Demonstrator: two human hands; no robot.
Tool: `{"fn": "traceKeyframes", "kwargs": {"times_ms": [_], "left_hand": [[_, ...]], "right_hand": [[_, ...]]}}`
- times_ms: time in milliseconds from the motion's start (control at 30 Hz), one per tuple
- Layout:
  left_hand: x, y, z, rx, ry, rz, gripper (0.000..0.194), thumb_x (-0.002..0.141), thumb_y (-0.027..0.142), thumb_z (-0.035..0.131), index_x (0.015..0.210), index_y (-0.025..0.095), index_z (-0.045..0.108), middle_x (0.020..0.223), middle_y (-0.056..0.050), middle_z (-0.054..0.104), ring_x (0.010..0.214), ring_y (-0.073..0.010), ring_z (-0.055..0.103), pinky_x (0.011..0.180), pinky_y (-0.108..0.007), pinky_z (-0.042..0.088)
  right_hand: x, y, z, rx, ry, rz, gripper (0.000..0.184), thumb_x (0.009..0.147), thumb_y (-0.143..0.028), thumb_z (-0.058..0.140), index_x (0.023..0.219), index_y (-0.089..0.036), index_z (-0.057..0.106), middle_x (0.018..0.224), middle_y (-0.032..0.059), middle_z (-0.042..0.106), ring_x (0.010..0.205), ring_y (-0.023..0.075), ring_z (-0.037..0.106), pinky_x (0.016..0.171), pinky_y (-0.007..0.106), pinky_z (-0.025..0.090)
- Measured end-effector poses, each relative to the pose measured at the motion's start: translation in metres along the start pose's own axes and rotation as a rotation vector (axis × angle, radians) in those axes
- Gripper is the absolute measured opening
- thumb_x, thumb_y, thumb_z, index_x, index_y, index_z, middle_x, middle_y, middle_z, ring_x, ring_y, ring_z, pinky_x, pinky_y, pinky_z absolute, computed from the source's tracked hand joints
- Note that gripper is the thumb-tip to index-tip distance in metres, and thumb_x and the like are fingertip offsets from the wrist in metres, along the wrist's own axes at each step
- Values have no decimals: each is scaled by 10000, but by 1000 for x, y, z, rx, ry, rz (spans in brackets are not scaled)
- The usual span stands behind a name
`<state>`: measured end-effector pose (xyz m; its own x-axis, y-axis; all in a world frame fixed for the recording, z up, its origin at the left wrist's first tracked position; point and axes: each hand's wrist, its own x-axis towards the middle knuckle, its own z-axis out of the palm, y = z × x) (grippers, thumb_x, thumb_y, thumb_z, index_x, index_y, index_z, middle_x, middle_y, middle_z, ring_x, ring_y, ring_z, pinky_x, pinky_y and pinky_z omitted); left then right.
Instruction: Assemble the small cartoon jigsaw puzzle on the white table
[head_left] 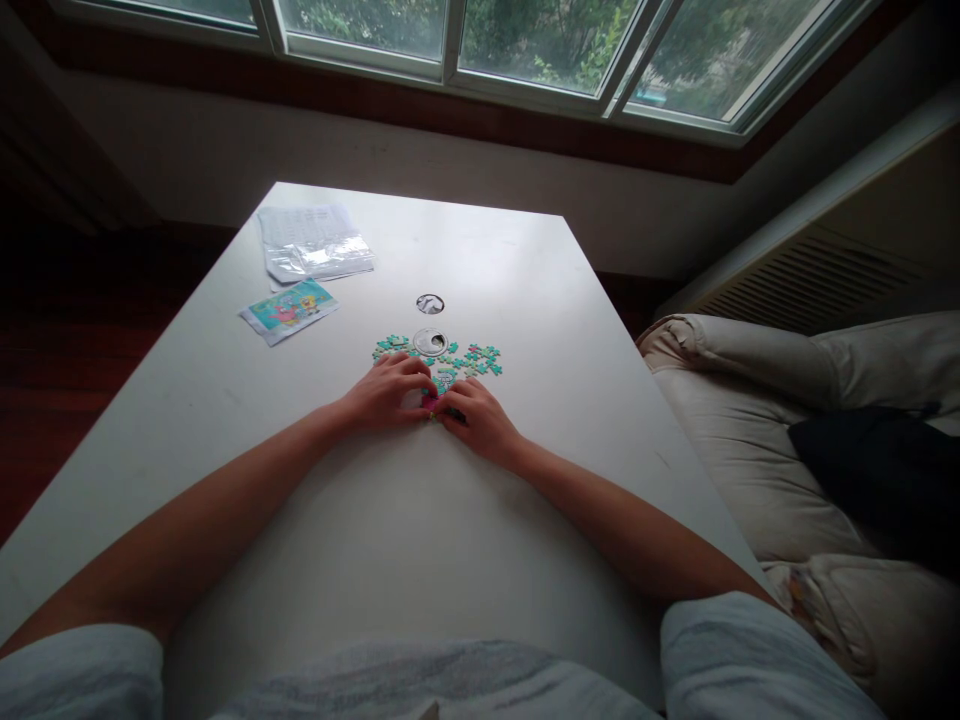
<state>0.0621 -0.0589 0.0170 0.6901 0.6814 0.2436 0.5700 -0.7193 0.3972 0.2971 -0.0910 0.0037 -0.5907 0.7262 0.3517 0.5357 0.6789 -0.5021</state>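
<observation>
A small partly joined jigsaw puzzle (430, 402), pink and teal, lies between my hands on the white table. My left hand (391, 390) curves around its left side, thumb and fingertips closed on its edges. From the right, my right hand (480, 418) pinches at the puzzle's edge, its fingers bent and covering part of it. Which single piece the right fingers press is hidden. Loose teal puzzle pieces (480, 360) spread just beyond both hands. More loose pieces (391, 346) lie past my left knuckles.
A cartoon picture sheet (291, 310) and a clear plastic bag with paper (319, 245) lie at the far left of the white table (420, 560). Two round silver-rimmed fittings, a nearer one (430, 343) and a farther one (430, 304), sit mid-table. A beige sofa (735, 430) stands right.
</observation>
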Motion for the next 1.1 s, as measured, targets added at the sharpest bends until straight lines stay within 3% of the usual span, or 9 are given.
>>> {"fn": "traceKeyframes", "kwargs": {"times_ms": [233,467,667,933,1100], "left_hand": [[-1,2,0,1,-2,-15,237,864,441,700,1056,302,715,1164,-44,657,1113,-255,540,988,-415,356],[-1,6,-1,8,3,-23,236,854,415,714,1058,297,708,1155,-46,650,1088,-258,534,981,-420,356],[0,10,0,38,9,-42,241,871,434,691,1056,279,693,1133,-49,640,1079,-259,521,972,-418,353],[1,16,1,39,26,-83,213,876,421,676,1028,272,682,1119,-45,632,1073,-260,512,966,-421,359],[1,17,-3,51,6,-88,222,862,397,683,1044,270,677,1137,-45,626,1079,-262,509,966,-429,364]], "right_hand": [[0,4,0,-44,21,-21,83,968,-238,628,946,-244,708,906,49,647,908,212,527,861,361,455],[-5,11,-14,-75,-5,-155,206,1017,-299,535,942,-244,719,852,51,651,842,205,519,841,370,450],[-6,13,-11,-155,-26,-231,227,1018,-314,539,909,-233,722,835,56,642,846,205,501,820,359,418],[-3,10,-12,-166,-40,-218,177,1001,-268,559,910,-225,705,824,47,649,834,203,507,808,354,406],[5,20,-27,-19,14,-138,162,999,-283,576,925,-241,714,831,37,667,829,198,542,813,352,437]]}}
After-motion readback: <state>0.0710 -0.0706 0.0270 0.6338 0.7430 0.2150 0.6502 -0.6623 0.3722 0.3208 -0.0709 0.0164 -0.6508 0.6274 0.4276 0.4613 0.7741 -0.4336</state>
